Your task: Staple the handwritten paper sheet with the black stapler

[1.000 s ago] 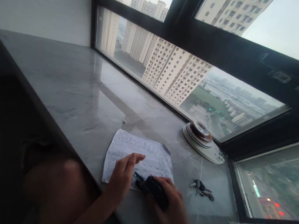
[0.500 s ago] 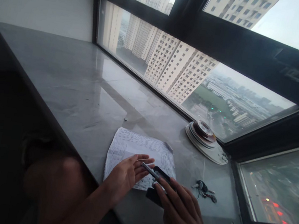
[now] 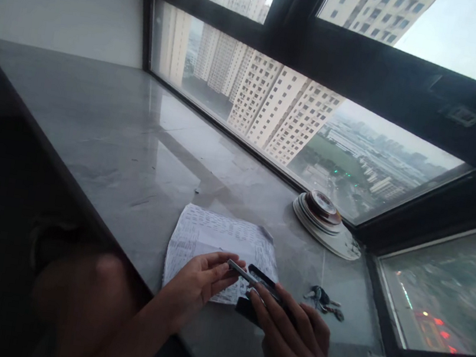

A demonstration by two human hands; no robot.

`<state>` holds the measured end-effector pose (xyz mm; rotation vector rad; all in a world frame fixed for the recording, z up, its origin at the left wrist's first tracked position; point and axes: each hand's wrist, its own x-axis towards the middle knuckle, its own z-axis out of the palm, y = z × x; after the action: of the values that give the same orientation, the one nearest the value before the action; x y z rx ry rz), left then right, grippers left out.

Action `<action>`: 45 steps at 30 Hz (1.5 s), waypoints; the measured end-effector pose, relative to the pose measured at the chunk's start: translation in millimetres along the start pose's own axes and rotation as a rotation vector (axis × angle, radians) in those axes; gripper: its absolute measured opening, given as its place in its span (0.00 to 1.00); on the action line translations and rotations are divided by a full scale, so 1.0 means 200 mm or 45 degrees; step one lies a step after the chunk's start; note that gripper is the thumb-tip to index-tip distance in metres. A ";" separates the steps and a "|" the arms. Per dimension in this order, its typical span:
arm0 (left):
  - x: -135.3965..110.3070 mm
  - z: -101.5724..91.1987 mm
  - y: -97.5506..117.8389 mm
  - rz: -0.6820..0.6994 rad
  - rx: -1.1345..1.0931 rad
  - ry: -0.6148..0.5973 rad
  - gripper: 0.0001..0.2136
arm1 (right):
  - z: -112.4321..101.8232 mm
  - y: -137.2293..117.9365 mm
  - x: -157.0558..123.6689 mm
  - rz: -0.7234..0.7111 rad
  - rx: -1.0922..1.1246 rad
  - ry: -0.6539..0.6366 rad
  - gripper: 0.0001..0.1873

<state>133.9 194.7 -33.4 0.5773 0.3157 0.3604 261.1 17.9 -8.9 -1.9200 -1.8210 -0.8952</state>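
Observation:
My right hand [image 3: 297, 336] is wrapped round a black stapler [image 3: 250, 311], whose black upper and lower parts stand apart. Between them a grey metal rail [image 3: 243, 272] sticks out toward the left. At the tip of that rail, the thumb and fingers of my left hand [image 3: 205, 275] are pinched together; whether they also hold something small, such as staples, cannot be made out. Under both hands lies a crinkled sheet of paper [image 3: 188, 231] covered in handwriting, partly hidden by them.
A bunch of keys [image 3: 323, 301] lies right of the paper. Behind it, near the window, is a stack of round discs or lids [image 3: 321, 218]. The grey stone ledge [image 3: 95, 115] runs along the dark window frame [image 3: 286, 36]. Its front edge drops off at the lower left, by a bare knee.
My left fingers, spread before, have closed in on the end of the rail. The right hand keeps its hold on the stapler. The view has shifted slightly.

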 end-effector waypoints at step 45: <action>0.08 0.14 0.28 0.946 2.088 0.615 0.11 | 0.07 0.07 -0.02 0.141 0.328 -0.062 0.26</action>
<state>146.0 232.3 18.4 2.2615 0.8627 0.9509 278.3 21.9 -19.1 -1.8711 -1.7414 -0.5524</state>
